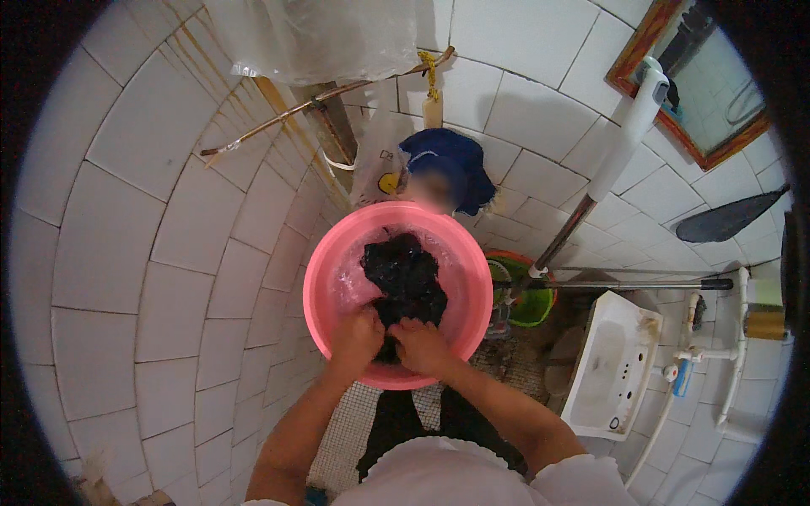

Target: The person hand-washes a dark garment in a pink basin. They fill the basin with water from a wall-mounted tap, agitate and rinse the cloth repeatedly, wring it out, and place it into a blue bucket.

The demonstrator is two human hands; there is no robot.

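A pink plastic basin [314, 272] stands in front of me with soapy-looking water inside. Wet black cloth [405, 272] lies bunched across its middle, partly under water. My left hand [357, 338] grips the cloth's near left edge, fingers curled inward. Close beside it, my right hand [417, 345] has its fingers bent into the same cloth. Both hands are inside the basin near its front rim, and the fingertips are partly hidden in the fabric.
Behind the basin hangs dark blue cloth [452, 167]. A mop-like pole [563, 234] leans at the right over a green basin [535, 307]. Further right are a white washbasin [607, 373], white pipes [737, 354] and a framed mirror [715, 88]. A tiled wall [183, 291] rises at the left.
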